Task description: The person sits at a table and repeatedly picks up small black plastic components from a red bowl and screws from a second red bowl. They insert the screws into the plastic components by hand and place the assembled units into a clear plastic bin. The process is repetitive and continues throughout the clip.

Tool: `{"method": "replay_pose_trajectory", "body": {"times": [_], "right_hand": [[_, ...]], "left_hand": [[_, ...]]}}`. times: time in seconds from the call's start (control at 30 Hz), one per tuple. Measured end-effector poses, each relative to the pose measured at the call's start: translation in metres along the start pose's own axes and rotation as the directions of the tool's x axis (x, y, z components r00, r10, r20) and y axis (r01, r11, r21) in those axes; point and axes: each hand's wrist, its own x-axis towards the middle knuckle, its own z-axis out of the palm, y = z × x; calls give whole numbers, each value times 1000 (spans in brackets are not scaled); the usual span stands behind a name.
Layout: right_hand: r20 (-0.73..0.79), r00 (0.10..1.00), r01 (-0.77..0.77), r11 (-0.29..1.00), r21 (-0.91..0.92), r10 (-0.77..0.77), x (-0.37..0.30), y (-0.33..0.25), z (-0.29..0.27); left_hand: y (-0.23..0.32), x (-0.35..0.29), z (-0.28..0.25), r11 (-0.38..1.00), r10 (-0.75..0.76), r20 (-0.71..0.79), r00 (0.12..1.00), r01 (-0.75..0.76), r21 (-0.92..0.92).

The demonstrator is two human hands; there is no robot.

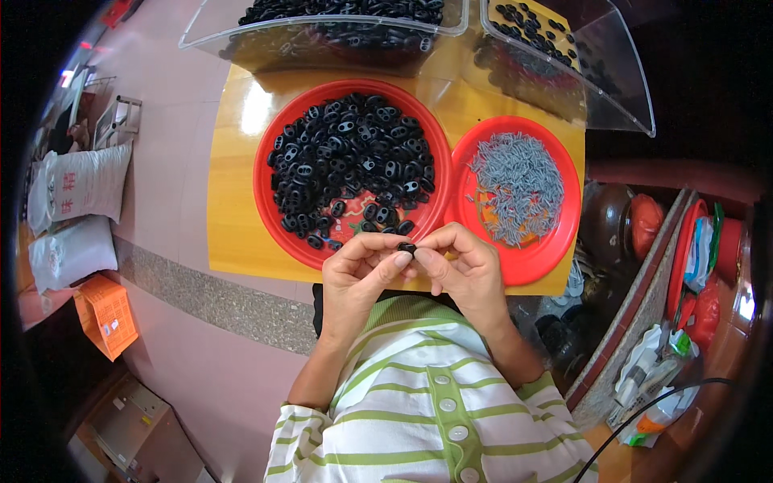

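Observation:
Above the near edge of the large red tray [262, 173], my left hand [350, 278] and my right hand [469, 270] meet. Between their thumbs and fingertips they pinch one small black cord lock [407, 249], partly hidden by the fingers. Many black oval cord locks [346, 153], each with two holes, are heaped in that tray, thinning out toward its front. On the right, a smaller red plate [570, 201] carries a pile of tiny grey springs [518, 189]. My right hand is close to this plate's left edge.
Both trays rest on a yellow wooden table [229, 201]. At its far side stand two clear plastic bins with black parts, a left bin [394, 30] and a right bin [624, 97]. White sacks [88, 181] and an orange basket [106, 318] are on the left.

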Motion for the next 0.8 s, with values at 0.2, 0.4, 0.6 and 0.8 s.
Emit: {"method": "replay_pose_trajectory", "body": {"times": [0.2,0.4,0.6,0.8], "right_hand": [[-10,999,-31,999,7,31,-4,-1,-5],[1,1000,-20,998,58,20,-6,-2,-5],[-5,1000,-7,999,46,7,-7,-2,-5],[-58,998,18,1000,-16,-19,-8,1,3]], "left_hand": [[-1,-4,-2,988,-87,81,993,97,-121],[-4,-5,-4,983,-97,102,990,111,-149],[-3,-5,-3,973,-113,92,989,128,-189],[-5,-5,4,996,-29,34,999,32,-88]]}}
